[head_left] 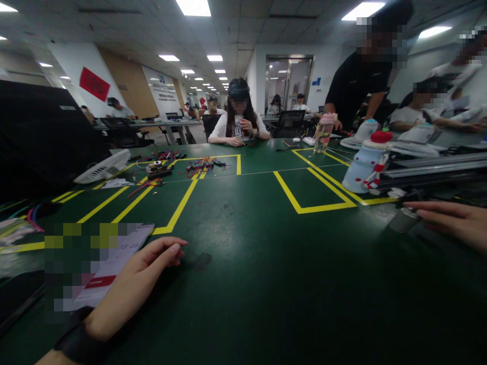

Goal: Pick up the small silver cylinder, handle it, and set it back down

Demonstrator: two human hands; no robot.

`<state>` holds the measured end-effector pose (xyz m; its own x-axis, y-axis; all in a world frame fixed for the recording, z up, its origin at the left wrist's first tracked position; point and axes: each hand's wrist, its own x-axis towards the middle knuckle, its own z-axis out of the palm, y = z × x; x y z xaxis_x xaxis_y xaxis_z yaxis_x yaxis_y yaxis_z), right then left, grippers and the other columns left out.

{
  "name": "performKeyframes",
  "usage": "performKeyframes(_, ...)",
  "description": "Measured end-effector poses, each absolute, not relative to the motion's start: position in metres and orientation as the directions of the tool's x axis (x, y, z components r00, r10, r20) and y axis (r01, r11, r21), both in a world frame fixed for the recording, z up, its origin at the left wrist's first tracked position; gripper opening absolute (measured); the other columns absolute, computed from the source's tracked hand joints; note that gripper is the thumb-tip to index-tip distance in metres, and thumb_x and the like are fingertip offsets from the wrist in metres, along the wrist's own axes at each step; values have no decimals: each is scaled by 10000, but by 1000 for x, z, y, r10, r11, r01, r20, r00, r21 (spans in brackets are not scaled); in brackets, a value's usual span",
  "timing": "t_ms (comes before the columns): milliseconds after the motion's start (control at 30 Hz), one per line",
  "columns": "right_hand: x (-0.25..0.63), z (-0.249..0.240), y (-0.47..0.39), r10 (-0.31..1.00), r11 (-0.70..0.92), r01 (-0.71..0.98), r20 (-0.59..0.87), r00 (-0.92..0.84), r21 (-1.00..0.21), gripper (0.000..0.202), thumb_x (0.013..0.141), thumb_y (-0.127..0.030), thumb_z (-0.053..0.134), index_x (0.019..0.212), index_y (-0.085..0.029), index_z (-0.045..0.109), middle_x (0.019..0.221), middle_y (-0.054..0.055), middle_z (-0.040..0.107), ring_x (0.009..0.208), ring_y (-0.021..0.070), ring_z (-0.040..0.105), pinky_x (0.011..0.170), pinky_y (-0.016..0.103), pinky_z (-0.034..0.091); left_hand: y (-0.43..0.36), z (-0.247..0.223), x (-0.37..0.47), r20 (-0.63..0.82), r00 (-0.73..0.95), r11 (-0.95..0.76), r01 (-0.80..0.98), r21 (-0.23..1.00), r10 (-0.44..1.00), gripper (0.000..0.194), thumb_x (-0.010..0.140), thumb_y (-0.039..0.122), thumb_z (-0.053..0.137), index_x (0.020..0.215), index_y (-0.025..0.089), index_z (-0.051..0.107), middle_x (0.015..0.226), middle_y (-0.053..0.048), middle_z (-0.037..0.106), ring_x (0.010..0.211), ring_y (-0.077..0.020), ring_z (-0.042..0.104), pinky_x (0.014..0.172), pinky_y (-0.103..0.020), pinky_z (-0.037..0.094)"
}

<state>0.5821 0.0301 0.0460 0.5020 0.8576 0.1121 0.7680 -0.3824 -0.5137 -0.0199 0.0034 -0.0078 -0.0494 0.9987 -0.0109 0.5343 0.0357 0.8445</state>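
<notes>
My right hand [452,219] reaches in from the right edge, its fingertips closed on the upper end of a small grey metal cylinder [402,221]. The cylinder is slightly blurred and leans a little at the tabletop; its exact kind cannot be made out. On the left, my left hand [158,258] rests low over the green table [266,284], fingers loosely bent and nothing visible in them. A black band [81,337] circles that wrist. Beneath and beside the left hand lies a flat, light-coloured sheet or screen [127,253], partly covered by the forearm and pixelated.
Yellow tape [327,208] marks the table. Wire bundles [205,166] and a white fan [104,166] are at the far left. A blue bottle with a red top [363,165], a pink-lidded bottle [323,134] and metal rails [437,170] stand right. A person [238,126] sits opposite.
</notes>
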Motion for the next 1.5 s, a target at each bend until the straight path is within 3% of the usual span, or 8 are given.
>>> performKeyframes(267,572,35,28,842,-426,775,109,529,-466,560,642,-592,685,1026,-190,616,969,141,652,800,232,607,705,358,437,1,-6,-21,18,-46,11,558,830,999,318,864,490,545,1068,264,637,910,-17,667,854,-214,638,784,-333,512)
performKeyframes(500,555,20,29,861,-298,894,311,403,-333,520,709,-537,651,1057,-169,536,1079,155,597,884,233,593,725,332,462,2,-5,-18,31,-48,3,593,806,998,316,854,488,554,1056,270,659,903,-11,696,859,-217,655,766,-321,513)
performKeyframes(633,490,18,29,881,44,856,423,210,-515,525,710,-484,687,1104,-173,532,1132,133,581,918,214,610,782,322,512,4,-6,-17,36,-41,-4,605,797,999,326,846,486,562,1059,262,666,921,-21,701,855,-225,658,760,-327,515)
performKeyframes(767,393,16,25,907,411,567,383,-176,-714,437,744,-417,690,1079,-193,524,1170,91,563,990,176,603,858,325,538,4,-6,-20,35,-51,2,596,803,998,321,848,480,563,1067,266,659,923,-20,696,852,-221,652,763,-323,513)
performKeyframes(867,340,12,20,837,528,396,379,-395,-751,373,757,-349,689,1059,-211,521,1164,67,562,1033,163,580,875,329,534,2,-5,-20,31,-49,3,584,812,998,320,856,489,550,1060,265,654,915,-19,685,842,-215,643,763,-323,513)
performKeyframes(1200,319,-6,15,843,399,323,205,-497,-858,549,710,-289,726,1172,-225,438,1122,42,564,995,137,572,887,320,496,3,2,-5,2,17,-13,651,759,1000,348,869,482,543,1139,280,626,1052,-28,690,946,-244,646,808,-348,498)
performKeyframes(1333,317,-4,17,856,309,287,134,-499,-907,537,685,-299,748,1130,-195,466,1084,38,582,976,127,580,874,298,495,2,23,44,49,234,-193,643,741,971,326,896,424,529,1194,314,602,1120,-23,669,976,-222,627,844,-348,498)
performKeyframes(1500,316,-4,19,846,281,252,115,-520,-926,439,706,-264,734,1070,-177,506,1014,17,607,915,102,592,826,258,495,9,46,111,215,446,-460,564,686,869,204,901,294,554,1026,271,714,1012,-26,670,933,-184,615,850,-337,486)
